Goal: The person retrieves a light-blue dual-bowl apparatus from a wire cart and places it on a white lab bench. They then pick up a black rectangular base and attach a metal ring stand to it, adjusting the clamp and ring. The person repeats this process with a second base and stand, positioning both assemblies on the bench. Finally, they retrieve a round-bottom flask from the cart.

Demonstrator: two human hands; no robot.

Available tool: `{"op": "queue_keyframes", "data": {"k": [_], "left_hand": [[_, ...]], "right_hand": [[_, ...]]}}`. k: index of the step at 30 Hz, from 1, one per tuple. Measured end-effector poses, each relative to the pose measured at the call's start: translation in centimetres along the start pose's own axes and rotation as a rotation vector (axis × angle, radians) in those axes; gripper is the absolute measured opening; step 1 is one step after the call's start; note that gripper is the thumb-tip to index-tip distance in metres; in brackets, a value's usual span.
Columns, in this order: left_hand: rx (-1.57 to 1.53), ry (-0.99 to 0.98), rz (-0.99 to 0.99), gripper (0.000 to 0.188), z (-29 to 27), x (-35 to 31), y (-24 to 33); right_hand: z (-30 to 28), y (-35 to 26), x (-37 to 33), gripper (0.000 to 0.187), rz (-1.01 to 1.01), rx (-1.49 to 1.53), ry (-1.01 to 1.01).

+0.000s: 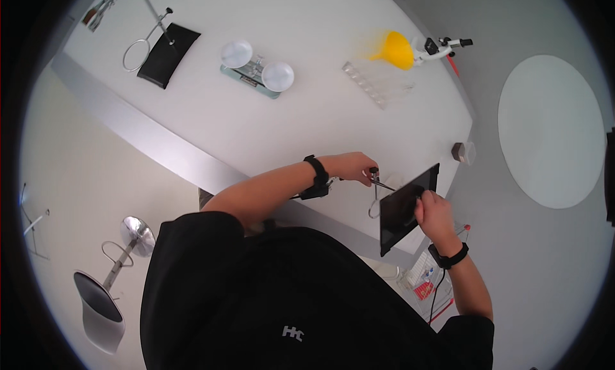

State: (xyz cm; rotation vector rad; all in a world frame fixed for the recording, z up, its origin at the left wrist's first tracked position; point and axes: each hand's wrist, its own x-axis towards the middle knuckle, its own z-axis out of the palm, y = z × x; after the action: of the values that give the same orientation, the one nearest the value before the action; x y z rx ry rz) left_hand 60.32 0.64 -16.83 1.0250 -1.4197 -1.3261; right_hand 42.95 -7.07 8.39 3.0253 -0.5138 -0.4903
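Observation:
Near the front right of the table, a retort stand is held tilted, the broad face of its black base plate turned toward me. My left hand is closed round the stand's metal rod by a black clamp knob. A metal support ring hangs from that clamp, beside the plate. My right hand has its fingers bunched against the middle of the plate's near face. Whatever small part lies between those fingertips is hidden. Both wrists wear black bands.
A second retort stand stands far left, beside a balance with two pans. Toward the far right are a clear tube rack, a yellow funnel and a white microscope. A dark-filled jar sits near the right edge. A stool stands lower left.

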Motion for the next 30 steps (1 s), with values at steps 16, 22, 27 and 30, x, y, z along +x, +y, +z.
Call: {"op": "queue_keyframes", "data": {"k": [16,22,27,30], "left_hand": [[0.841,-0.194,0.017,0.016,0.5,-0.1,-6.3],[1.145,-0.218,0.175,0.028,-1.4,-0.8,-5.9],[1.18,-0.327,0.225,0.032,-2.2,0.3,-7.7],[1.067,-0.304,0.222,0.035,-0.9,0.6,-9.9]], "right_hand": [[0.0,1.2,-0.4,0.019,-0.158,0.005,-0.059],[-0.2,1.7,0.5,0.021,-0.299,0.011,0.008],[-1.2,2.0,1.7,0.024,-0.427,-0.026,-0.052],[-1.8,1.8,2.7,0.025,-0.442,-0.038,-0.048]]}}
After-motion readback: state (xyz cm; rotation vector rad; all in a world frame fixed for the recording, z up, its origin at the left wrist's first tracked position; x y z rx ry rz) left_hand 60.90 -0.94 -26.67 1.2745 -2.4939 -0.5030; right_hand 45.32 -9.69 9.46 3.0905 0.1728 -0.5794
